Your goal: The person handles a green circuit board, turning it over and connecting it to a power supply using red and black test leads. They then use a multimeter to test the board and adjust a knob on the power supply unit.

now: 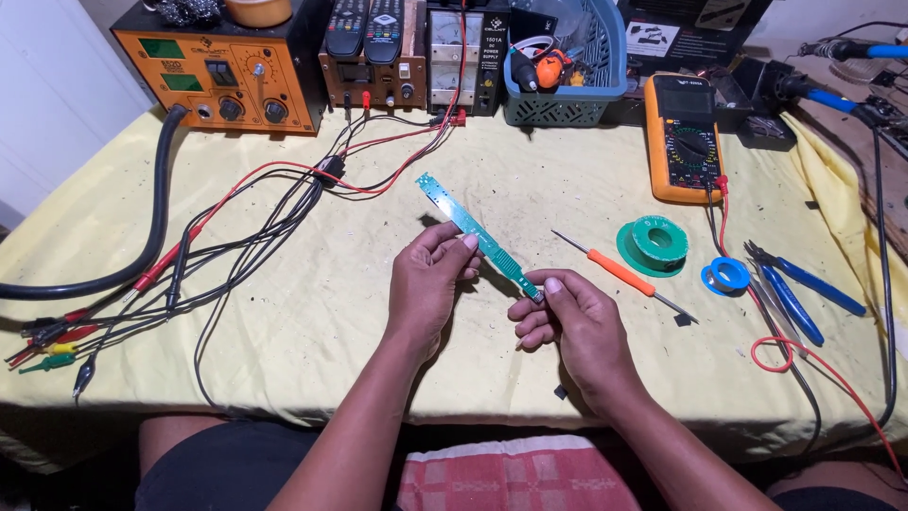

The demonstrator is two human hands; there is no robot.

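Teal basket [566, 102] at bench [312, 312] rear holds small tools, orange-capped one among them (rest too jumbled to tell). Left hand [423, 284] pinches middle of narrow green circuit strip [478, 234], right hand [567, 317] grips its near end; strip slants above yellow cloth, mid-bench. Orange screwdriver [619, 273] just right of hands, solder spool [654, 244] beyond. Cables [236, 218] crowd left; bare cloth toward near edge
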